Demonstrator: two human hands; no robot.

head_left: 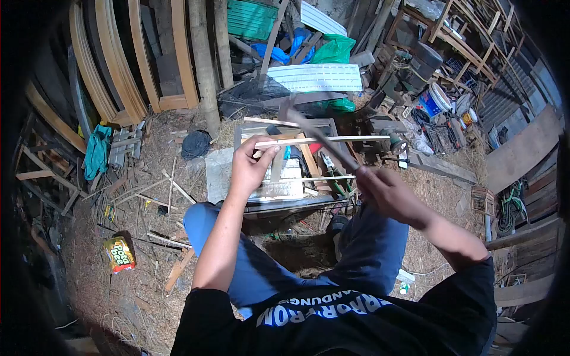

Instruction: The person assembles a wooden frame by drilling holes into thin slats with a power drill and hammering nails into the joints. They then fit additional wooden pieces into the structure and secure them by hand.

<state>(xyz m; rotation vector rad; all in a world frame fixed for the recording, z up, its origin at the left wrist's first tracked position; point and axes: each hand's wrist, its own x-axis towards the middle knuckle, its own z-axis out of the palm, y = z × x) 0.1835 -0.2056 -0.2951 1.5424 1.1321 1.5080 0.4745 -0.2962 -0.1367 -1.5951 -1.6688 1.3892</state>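
My left hand is closed on the left end of a thin wooden strip, its thumb and fingertips pinching there. Whether a nail is between those fingertips is too small to tell. My right hand grips the handle of a hammer, which is smeared by motion. The hammer slants up and left, passing in front of the strip in this view. A second thin strip lies nearer my body, and another strip lies on the far side. Below them is a low worktable scattered with tools and wood pieces.
Curved wooden pieces lean on the left. A black bag and a yellow snack packet are on the littered ground. A paint bucket stands at the right among clutter. A white corrugated panel lies behind the worktable.
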